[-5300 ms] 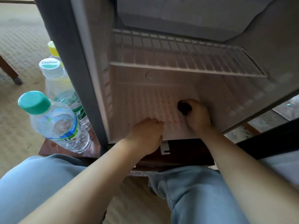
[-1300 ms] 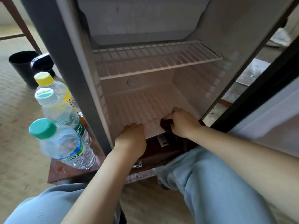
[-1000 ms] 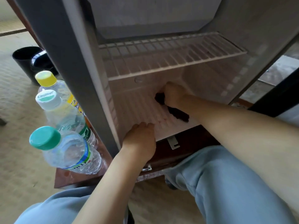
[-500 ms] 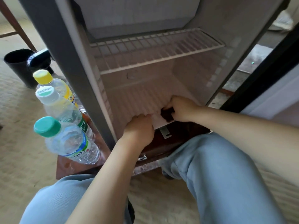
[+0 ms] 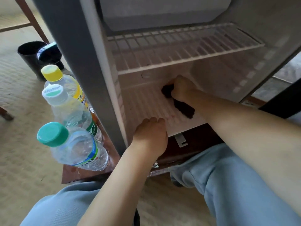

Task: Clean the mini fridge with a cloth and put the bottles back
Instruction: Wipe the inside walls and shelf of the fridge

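Note:
The open mini fridge (image 5: 104, 66) shows a ribbed white floor (image 5: 143, 105) and a wire shelf (image 5: 179, 46) above it. My right hand (image 5: 182, 90) grips a dark cloth (image 5: 180, 103) deep inside, near the back wall; the cloth trails toward the front under my forearm. My left hand (image 5: 151, 134) rests on the front edge of the fridge floor, fingers curled over it. Three plastic bottles stand outside to the left on a brown stand: one with a green cap (image 5: 70, 147), one with a white cap (image 5: 65, 108) and one with a yellow cap (image 5: 65, 80).
The brown wooden stand (image 5: 76, 173) carries the fridge and the bottles. A black bin (image 5: 32, 57) and a dark object beside it stand on the mat floor at the far left. My knees in light blue trousers (image 5: 228, 185) are below the fridge. A dark door edge (image 5: 283, 98) is at right.
My right hand has pushed the cloth from the front edge of the fridge floor back toward the rear wall. My left hand has stayed on the front edge.

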Available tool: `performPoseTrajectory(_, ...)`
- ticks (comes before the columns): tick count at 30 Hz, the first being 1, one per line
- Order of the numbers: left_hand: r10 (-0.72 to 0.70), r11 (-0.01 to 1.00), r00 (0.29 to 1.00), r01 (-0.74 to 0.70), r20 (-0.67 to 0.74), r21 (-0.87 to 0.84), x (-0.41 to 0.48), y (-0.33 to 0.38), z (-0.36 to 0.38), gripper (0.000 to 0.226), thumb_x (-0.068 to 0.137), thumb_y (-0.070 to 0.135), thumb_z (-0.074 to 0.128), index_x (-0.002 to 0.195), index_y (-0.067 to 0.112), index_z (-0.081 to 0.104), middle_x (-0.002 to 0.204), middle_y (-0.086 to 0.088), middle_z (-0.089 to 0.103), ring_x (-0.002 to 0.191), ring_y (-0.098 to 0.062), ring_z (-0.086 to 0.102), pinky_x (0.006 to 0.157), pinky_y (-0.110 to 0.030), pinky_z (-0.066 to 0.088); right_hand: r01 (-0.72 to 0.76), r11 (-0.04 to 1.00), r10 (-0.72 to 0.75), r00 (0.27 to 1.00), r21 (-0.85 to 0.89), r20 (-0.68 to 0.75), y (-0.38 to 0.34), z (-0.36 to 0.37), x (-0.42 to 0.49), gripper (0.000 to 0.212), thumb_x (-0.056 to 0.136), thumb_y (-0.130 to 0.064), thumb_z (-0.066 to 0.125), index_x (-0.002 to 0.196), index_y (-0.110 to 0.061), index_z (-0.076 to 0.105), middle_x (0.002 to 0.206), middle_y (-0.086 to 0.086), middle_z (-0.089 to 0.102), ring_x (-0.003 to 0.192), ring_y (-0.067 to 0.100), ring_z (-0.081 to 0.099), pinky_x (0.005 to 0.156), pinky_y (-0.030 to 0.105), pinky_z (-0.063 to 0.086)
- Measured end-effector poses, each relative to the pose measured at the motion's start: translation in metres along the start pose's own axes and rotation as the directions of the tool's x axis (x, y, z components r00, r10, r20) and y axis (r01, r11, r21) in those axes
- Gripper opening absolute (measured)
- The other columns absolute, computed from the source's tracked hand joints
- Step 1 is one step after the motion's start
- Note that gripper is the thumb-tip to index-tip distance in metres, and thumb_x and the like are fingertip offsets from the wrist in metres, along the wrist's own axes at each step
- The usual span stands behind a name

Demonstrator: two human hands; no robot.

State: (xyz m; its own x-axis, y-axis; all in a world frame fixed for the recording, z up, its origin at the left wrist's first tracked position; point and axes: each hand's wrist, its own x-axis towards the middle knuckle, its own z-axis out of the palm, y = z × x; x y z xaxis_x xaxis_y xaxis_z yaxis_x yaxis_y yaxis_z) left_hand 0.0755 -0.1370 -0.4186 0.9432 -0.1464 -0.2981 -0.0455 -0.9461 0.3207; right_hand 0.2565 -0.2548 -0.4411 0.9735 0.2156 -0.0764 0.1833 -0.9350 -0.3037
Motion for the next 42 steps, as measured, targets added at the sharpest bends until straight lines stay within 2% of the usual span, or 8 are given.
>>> performPoseTrajectory(7, 0.021, 1.000, 1.000, -0.021, 0.011, 0.008, 0.005, 0.007, 0.000, 0.046, 0.102, 0.026, 0.034, 0.145, 0.015, 0.029, 0.145, -0.008, 0.037, 0.129, -0.027, 0.036, 0.103, -0.038, 0.037, 0.044, 0.999, -0.044, 0.998, 0.009, 0.047, 0.012, 0.002, -0.005, 0.039, 0.086, -0.012, 0.063, 0.125, -0.017, 0.064, 0.127, 0.006, 0.060, 0.112, 0.025, 0.057, 0.096, 0.034, 0.049)
performPoseTrajectory(10, 0.024, 1.000, 0.999, -0.024, 0.030, 0.005, 0.004, 0.013, 0.000, 0.044, 0.102, 0.026, 0.034, 0.145, 0.015, 0.030, 0.144, -0.008, 0.037, 0.129, -0.027, 0.036, 0.103, -0.039, 0.038, 0.073, 0.997, -0.069, 0.994, -0.039, 0.088, 0.023, -0.004, -0.039, 0.038, 0.088, -0.019, 0.065, 0.125, -0.015, 0.063, 0.125, 0.009, 0.056, 0.110, 0.025, 0.056, 0.089, 0.027, 0.047)
performPoseTrajectory(13, 0.022, 1.000, 1.000, -0.022, 0.008, -0.017, 0.001, 0.016, -0.002, 0.045, 0.101, 0.026, 0.034, 0.145, 0.015, 0.030, 0.143, -0.008, 0.038, 0.129, -0.027, 0.036, 0.103, -0.038, 0.038, 0.093, 0.993, -0.084, 0.989, -0.069, 0.121, 0.039, -0.005, -0.076, 0.042, 0.087, -0.010, 0.062, 0.128, -0.022, 0.061, 0.121, 0.006, 0.052, 0.108, 0.024, 0.052, 0.078, 0.023, 0.039)
performPoseTrajectory(17, 0.031, 0.998, 0.999, -0.033, -0.035, -0.057, -0.001, 0.019, -0.003, 0.046, 0.101, 0.027, 0.035, 0.146, 0.016, 0.029, 0.144, -0.007, 0.038, 0.130, -0.027, 0.036, 0.105, -0.039, 0.037, 0.155, 0.987, -0.147, 0.980, -0.046, 0.132, 0.054, -0.005, -0.102, 0.046, 0.091, -0.006, 0.055, 0.128, -0.032, 0.060, 0.117, 0.006, 0.049, 0.110, 0.024, 0.048, 0.086, 0.028, 0.040)
performPoseTrajectory(22, 0.044, 0.998, 0.998, -0.046, -0.034, -0.051, 0.005, 0.022, -0.002, 0.044, 0.102, 0.026, 0.033, 0.144, 0.014, 0.031, 0.143, -0.008, 0.039, 0.128, -0.027, 0.037, 0.104, -0.039, 0.038, 0.155, 0.985, -0.152, 0.987, -0.071, 0.050, 0.051, 0.004, -0.071, 0.040, 0.096, -0.014, 0.050, 0.134, -0.024, 0.056, 0.121, 0.010, 0.050, 0.111, 0.027, 0.049, 0.089, 0.026, 0.039)
performPoseTrajectory(28, 0.064, 0.996, 0.997, -0.066, -0.047, -0.055, 0.014, 0.015, 0.001, 0.043, 0.102, 0.024, 0.032, 0.144, 0.014, 0.030, 0.140, -0.008, 0.041, 0.123, -0.025, 0.039, 0.097, -0.032, 0.036, 0.134, 0.987, -0.128, 0.989, -0.092, 0.074, 0.036, 0.003, -0.017, 0.036, 0.097, -0.024, 0.052, 0.132, -0.022, 0.058, 0.126, 0.008, 0.051, 0.113, 0.029, 0.051, 0.094, 0.029, 0.043)
performPoseTrajectory(36, 0.062, 0.997, 0.998, -0.063, -0.030, -0.050, 0.016, 0.024, 0.009, 0.041, 0.103, 0.026, 0.032, 0.142, 0.015, 0.033, 0.139, -0.007, 0.042, 0.124, -0.025, 0.039, 0.099, -0.034, 0.038, 0.204, 0.969, -0.184, 0.973, -0.140, 0.139, 0.055, -0.001, -0.057, 0.044, 0.093, -0.008, 0.055, 0.133, -0.025, 0.056, 0.121, 0.010, 0.049, 0.106, 0.027, 0.050, 0.079, 0.021, 0.037)
performPoseTrajectory(42, 0.042, 0.996, 0.997, -0.048, -0.068, -0.078, 0.020, 0.022, 0.009, 0.041, 0.102, 0.023, 0.032, 0.142, 0.015, 0.035, 0.139, -0.006, 0.042, 0.124, -0.024, 0.039, 0.100, -0.034, 0.038, 0.238, 0.965, -0.225, 0.967, -0.109, 0.119, 0.046, 0.002, -0.035, 0.042, 0.096, -0.010, 0.053, 0.135, -0.025, 0.054, 0.122, 0.011, 0.049, 0.107, 0.028, 0.051, 0.089, 0.032, 0.046)
